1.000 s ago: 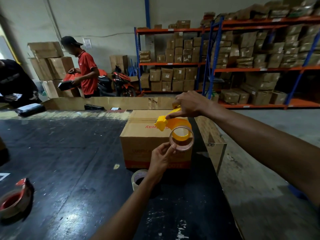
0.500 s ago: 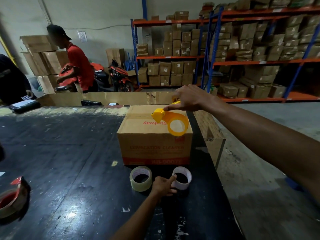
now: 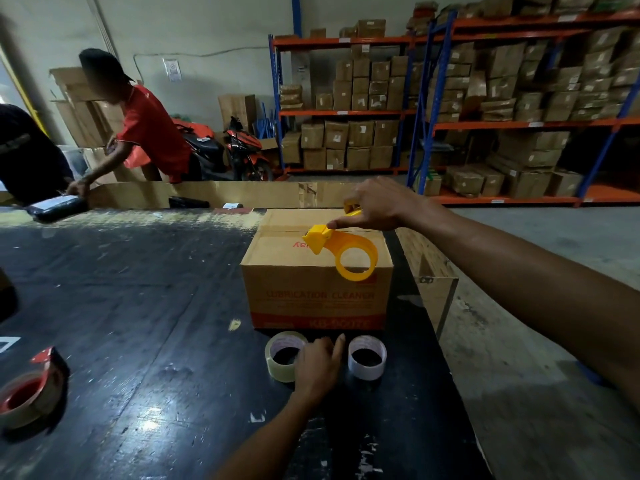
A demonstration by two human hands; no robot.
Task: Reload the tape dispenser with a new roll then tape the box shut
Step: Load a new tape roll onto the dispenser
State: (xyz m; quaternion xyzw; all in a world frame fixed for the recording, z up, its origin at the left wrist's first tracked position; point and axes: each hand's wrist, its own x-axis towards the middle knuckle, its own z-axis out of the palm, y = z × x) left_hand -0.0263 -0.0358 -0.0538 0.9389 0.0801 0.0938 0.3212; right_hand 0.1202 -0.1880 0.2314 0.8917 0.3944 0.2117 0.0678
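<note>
A brown cardboard box [image 3: 313, 296] stands on the black table, flaps closed. Above its top right, my right hand [image 3: 377, 204] holds a yellow tape dispenser [image 3: 341, 249] whose ring is empty. In front of the box lie two rolls: a clear tape roll [image 3: 281, 355] on the left and a white empty core [image 3: 367, 356] on the right. My left hand [image 3: 317, 367] rests on the table between them, touching the clear roll, index finger stretched toward the box. It grips nothing.
The black table [image 3: 138, 323] ends just right of the box, with a cardboard side panel [image 3: 433, 282] along that edge. A red dispenser with tape [image 3: 29, 393] lies at the far left. Two people work at the table's far left; shelves of boxes stand behind.
My left hand pulled the white core off the yellow dispenser and set it on the table, then shifted left against the clear roll. The right hand keeps the dispenser over the box.
</note>
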